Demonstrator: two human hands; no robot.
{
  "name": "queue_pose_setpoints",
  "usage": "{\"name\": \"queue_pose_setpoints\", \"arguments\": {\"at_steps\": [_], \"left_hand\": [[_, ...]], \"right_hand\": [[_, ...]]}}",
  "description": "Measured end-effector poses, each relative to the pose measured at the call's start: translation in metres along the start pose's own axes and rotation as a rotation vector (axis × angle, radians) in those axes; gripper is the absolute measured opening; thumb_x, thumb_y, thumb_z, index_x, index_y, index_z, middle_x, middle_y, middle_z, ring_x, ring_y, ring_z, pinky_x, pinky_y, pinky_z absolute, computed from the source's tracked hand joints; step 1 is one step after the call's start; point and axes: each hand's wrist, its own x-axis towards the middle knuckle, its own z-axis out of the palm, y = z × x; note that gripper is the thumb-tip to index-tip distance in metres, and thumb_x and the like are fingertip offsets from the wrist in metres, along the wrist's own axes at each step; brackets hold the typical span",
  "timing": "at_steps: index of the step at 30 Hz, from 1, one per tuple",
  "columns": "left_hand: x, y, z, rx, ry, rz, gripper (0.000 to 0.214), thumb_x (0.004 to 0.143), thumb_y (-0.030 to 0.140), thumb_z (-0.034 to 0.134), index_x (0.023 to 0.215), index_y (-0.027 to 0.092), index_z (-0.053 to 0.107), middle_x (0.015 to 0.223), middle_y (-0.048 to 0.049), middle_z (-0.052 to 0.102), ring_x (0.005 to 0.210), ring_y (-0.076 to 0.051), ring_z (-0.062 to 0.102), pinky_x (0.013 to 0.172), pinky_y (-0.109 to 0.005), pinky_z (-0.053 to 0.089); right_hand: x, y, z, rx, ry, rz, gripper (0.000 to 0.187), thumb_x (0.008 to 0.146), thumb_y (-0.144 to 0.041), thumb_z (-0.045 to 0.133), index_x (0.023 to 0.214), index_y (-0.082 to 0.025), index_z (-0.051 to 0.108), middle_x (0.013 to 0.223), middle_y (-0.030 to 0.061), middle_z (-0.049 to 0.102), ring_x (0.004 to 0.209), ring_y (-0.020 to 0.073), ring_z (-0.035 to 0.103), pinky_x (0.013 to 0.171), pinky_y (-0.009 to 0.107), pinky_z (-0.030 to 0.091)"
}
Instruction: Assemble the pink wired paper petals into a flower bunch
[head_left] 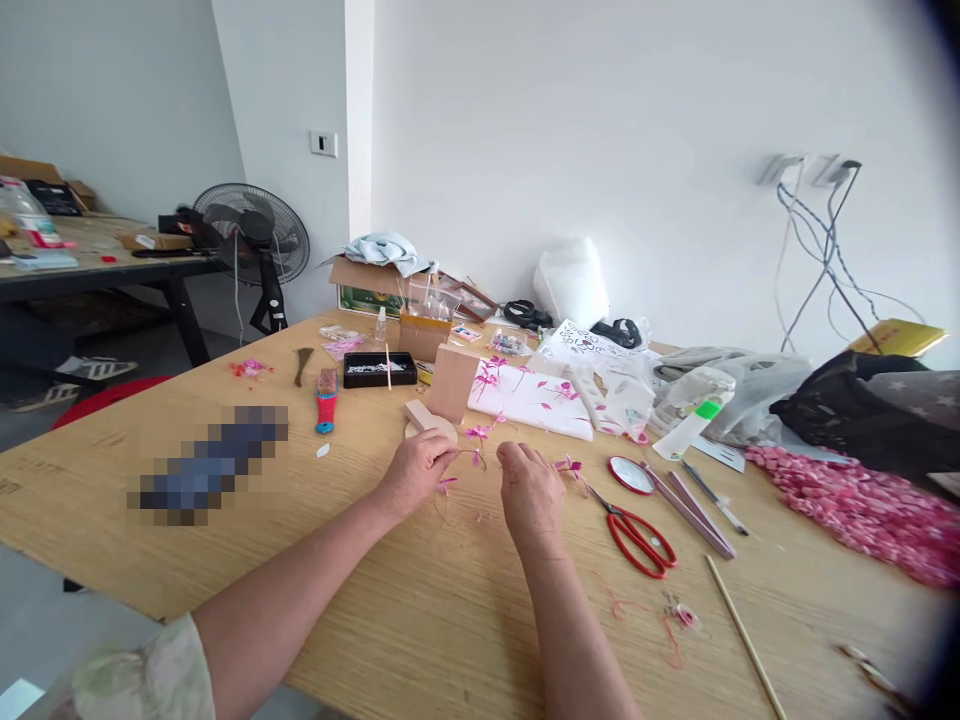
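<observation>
Pink blossoms point(477, 432) on a thin stem point(469, 452), above tabletop point(420, 640), just in front of wood block point(450, 385). Left hand point(412, 470): thumb and fingertips pinched together, apparently on stem. Right hand point(534, 495): fingers curled inward, well clear of left; contents hidden behind knuckles, so impossible to tell whether empty or gripping something fine. More pink close by: lower flower point(446, 486) beneath left fingertips; outer flower point(568, 465) just to right of right hand, near tips of red-handled scissors point(618, 513). Likely troubles, in order of concern. First: creased or crushed petals, from pinching too close to blossoms. Second: bent or snapped stem, from uneven pull on so slender a part. Third: outer flower snagged on scissors, from a rightward sweep of right hand. Fourth: tangling with red thread point(622, 607), from drag of right forearm point(574, 620) across loose loops near spool point(684, 615). Also possible: knocking of wood block, from too long a forward reach. Pink heap point(862, 510) at far right: probably low risk.
</observation>
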Motion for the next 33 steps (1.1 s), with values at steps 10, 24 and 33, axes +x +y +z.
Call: {"name": "queue_pose_setpoints", "arguments": {"at_steps": [10, 24, 33], "left_hand": [[0.0, -0.001, 0.002, -0.516, -0.079, -0.471, 0.02, 0.07, 0.028, 0.058, 0.084, 0.013, 0.061, 0.068, -0.0003, 0.057, 0.065, -0.012, 0.053, 0.063, -0.025, 0.045], [-0.005, 0.001, 0.003, -0.444, -0.198, -0.396, 0.02, 0.075, 0.03, 0.052, 0.076, 0.013, 0.062, 0.067, -0.0007, 0.052, 0.062, -0.012, 0.05, 0.053, -0.022, 0.043], [0.003, 0.001, -0.01, 0.085, -0.236, -0.018, 0.024, 0.08, 0.016, 0.046, 0.058, 0.014, 0.055, 0.06, 0.0006, 0.049, 0.062, -0.011, 0.046, 0.058, -0.022, 0.033]], "right_hand": [[-0.001, 0.001, 0.003, 0.268, -0.025, 0.027, 0.02, 0.084, -0.02, 0.036, 0.074, -0.019, 0.053, 0.068, 0.0018, 0.059, 0.062, 0.0138, 0.053, 0.053, 0.022, 0.027], [-0.002, -0.003, 0.007, 0.382, -0.022, -0.093, 0.018, 0.083, -0.019, 0.039, 0.072, -0.019, 0.053, 0.071, 0.0013, 0.056, 0.066, 0.013, 0.051, 0.059, 0.021, 0.031], [0.0, 0.007, -0.001, 0.068, -0.006, -0.112, 0.018, 0.079, -0.011, 0.045, 0.068, -0.02, 0.056, 0.069, 0.0004, 0.059, 0.068, 0.0132, 0.049, 0.063, 0.025, 0.025]]}}
